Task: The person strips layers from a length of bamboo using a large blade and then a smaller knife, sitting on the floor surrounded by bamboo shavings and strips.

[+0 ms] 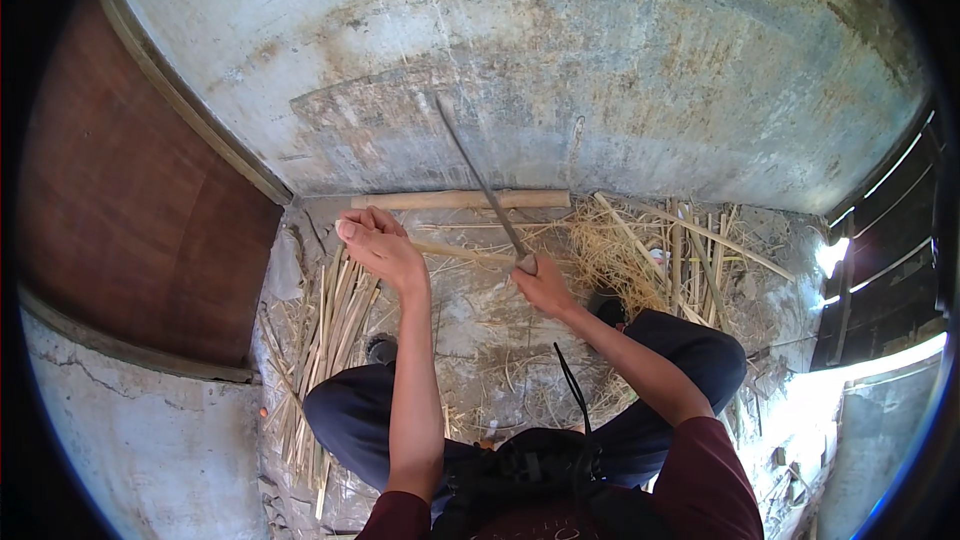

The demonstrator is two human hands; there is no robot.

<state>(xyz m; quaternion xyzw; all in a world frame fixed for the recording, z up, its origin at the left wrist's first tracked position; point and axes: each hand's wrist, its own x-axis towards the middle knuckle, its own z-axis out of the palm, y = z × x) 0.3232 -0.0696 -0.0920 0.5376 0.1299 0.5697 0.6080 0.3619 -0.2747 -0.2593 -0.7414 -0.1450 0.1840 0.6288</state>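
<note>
My right hand [543, 286] is wrapped round the handle of a long knife [480, 178]. Its narrow dark blade slants up and to the left, with the tip in front of the wall. My left hand [380, 248] is raised at the left, fingers curled in and thumb bent; what they hold, if anything, I cannot make out. A pale bamboo strip [455, 252] runs from behind this hand toward the right one; whether it is gripped or lies on the floor is unclear. Below the left hand lies a bundle of split bamboo strips [335, 315].
A thick bamboo pole [470, 200] lies along the foot of the stained wall [600, 70]. Curly shavings [615, 255] and more bamboo sticks [705, 250] are heaped at the right. A brown wooden door [150, 180] stands left; a slatted opening [885, 250] lets in light at the right.
</note>
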